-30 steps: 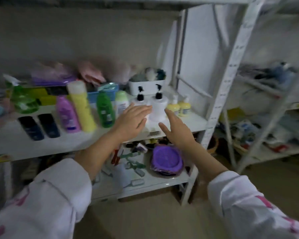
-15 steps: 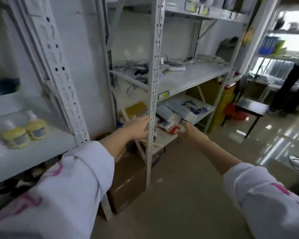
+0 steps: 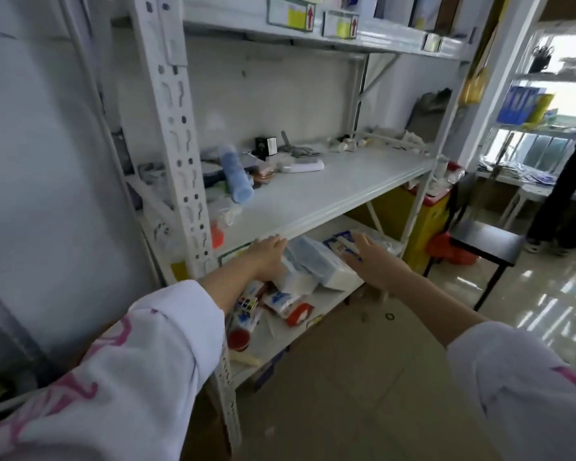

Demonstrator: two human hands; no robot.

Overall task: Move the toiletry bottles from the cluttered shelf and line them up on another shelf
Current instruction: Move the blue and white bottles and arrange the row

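A white sleeve with pink markings (image 3: 140, 371) is seen at the lower left, and from it the left hand (image 3: 267, 257) is stretched toward the front edge of the middle shelf (image 3: 330, 194) of a white metal rack. Its fingers (image 3: 276, 242) are held loosely extended and nothing is gripped by them; the palm is turned down over a stack of packets (image 3: 313, 261) on the lower shelf (image 3: 273, 334), though contact cannot be confirmed because of blur. The perforated upright (image 3: 183, 154) of the rack is seen just left of that hand. On the middle shelf, a blue cylindrical container (image 3: 235, 176) lies on its side near the upright, and further back a small black-and-white box (image 3: 266, 147) and a white tube (image 3: 301, 167) are grouped with other small clutter; the front of this shelf is bare. Below, red-capped tubes (image 3: 288, 306) and a puzzle cube (image 3: 248, 302) are piled beside the packets. No toiletry bottle can be made out with certainty in this view. To the right, the right hand (image 3: 376, 261) is held out with its fingers (image 3: 363, 242) spread and released, empty, in front of a blue-and-white packet. Further right, a yellow bin (image 3: 426, 224), a dark stool (image 3: 486, 241), and the legs of a standing person (image 3: 566, 194) are seen.
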